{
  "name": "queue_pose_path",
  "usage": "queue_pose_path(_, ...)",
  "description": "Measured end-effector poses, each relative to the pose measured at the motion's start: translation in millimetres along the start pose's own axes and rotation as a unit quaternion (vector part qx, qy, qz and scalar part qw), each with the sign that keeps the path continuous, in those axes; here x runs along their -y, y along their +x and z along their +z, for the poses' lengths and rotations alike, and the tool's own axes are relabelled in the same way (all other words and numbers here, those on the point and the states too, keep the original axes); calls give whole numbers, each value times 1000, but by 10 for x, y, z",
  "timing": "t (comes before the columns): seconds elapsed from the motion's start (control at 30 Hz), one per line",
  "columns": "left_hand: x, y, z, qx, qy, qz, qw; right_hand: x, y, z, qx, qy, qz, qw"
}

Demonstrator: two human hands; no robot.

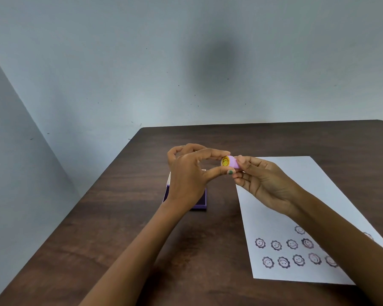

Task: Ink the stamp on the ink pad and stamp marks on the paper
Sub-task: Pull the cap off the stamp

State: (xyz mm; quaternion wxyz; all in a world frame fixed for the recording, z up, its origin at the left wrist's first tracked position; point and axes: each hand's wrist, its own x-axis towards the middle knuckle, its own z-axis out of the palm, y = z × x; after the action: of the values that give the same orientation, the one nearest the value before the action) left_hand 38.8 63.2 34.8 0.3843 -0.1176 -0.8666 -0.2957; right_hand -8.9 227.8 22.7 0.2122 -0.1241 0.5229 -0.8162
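From my remote seat, I judge the job well under way: the paper (296, 195), lying along the table's (131, 217) right edge, already carries two rows of flower-face marks (283, 252) near its front end, with a couple more faint ones above and to the right, while the whole far half of the sheet is blank. So plenty of stamping room is left, and the fainter prints suggest to me the stamp wants fresh ink. The stamp (230, 161), a small lilac cylinder with a yellow smiley end facing me, is held in the air above the middle of the table, between both hands and clear of the sheet. My right hand (265, 182) pinches its body, thumb on top and fingers curled close beneath. My left hand (186, 173) meets it from the other side, forefinger and thumb narrowed onto the yellow end, the other fingers loosely arched and spread. The ink pad (200, 202), a purple case, sits open on the table under my left hand, mostly hidden; inking it there looks like the next step.
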Motion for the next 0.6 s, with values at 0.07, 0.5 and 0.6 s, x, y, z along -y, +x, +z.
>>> queue_pose_path(0.07, -11, -3, 1, -7, -1, -3, 1000, -11, 2, 4, 2, 1, -10, 1000)
queue_pose_path(0.5, 51, 25, 22, -32, -106, -92, 990, 39, 10, -36, -21, 47, -24, 998)
queue_pose_path(0.6, 99, 10, 42, -19, -64, -77, 995, 62, 23, -75, -61, 72, -27, 995)
